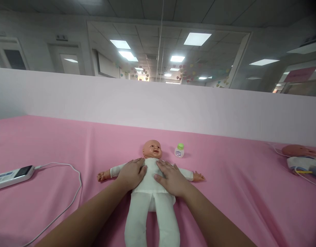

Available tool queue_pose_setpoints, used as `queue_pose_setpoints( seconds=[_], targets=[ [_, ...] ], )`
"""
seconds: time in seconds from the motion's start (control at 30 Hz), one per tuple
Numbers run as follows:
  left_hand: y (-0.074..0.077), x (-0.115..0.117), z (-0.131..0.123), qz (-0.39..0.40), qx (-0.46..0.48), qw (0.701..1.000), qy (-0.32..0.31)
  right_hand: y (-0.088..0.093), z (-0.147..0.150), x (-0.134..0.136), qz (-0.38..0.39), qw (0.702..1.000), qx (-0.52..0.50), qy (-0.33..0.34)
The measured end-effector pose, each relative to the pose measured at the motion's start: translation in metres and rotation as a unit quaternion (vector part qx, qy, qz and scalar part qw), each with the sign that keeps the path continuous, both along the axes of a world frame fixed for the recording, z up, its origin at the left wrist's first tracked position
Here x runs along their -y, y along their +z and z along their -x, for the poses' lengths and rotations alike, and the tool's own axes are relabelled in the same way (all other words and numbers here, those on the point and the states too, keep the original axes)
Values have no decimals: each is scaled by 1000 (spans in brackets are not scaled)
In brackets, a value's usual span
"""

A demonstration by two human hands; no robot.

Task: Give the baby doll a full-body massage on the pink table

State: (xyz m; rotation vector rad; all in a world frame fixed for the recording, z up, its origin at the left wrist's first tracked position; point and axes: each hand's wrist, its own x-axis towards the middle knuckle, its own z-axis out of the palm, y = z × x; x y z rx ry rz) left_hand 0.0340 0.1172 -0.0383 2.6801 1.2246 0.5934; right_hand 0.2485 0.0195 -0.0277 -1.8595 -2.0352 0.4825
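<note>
A baby doll [152, 176] with a white cloth body lies on its back, head away from me and arms spread out. My left hand [132, 173] rests flat on its chest and shoulder at the left, fingers stretched toward the head. On the other side of the chest, my right hand [172, 177] lies flat too, its thumb pointing inward. A strip of white cloth shows between the two hands. Just beyond the doll's shoulder at the right stands a small clear bottle [179, 152] with a green cap, touched by neither hand.
Pink cloth [219, 161] covers the surface. A white device [13, 176] with a dark screen lies at the left, its white cable [80, 185] curving toward me. Another doll [298, 151] with tubing lies at the far right. A low white wall [152, 104] borders the back.
</note>
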Motion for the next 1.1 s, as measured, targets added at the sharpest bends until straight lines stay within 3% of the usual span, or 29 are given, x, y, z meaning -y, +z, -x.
queue_pose_setpoints(
  seconds=[0.13,0.23,0.3,0.47,0.53,0.6,0.77,0.9,1.0,1.1],
  targets=[
    [6,6,0,-8,-32,998,50,-2,-8,2,21,995,40,-87],
    [13,18,1,-11,-38,998,42,0,-15,3,14,994,48,-102],
    [16,34,5,-6,-37,999,-2,1,-18,3,11,994,43,-97],
    [22,82,26,58,-20,977,-204,4,-16,3,13,995,42,-94],
    [25,91,30,64,-9,962,-267,5,-15,3,14,994,44,-98],
    [27,89,27,71,-15,955,-288,7,-15,4,14,994,43,-101],
    [25,45,4,98,-29,969,-226,8,-16,6,10,995,31,-91],
    [14,8,-2,64,-14,990,-125,9,-20,9,-7,997,13,-75],
    [5,-8,6,61,-7,998,-29,14,-22,13,-18,998,1,-65],
    [0,-11,13,50,-30,998,5,23,-13,24,-40,997,4,-71]
  ],
)
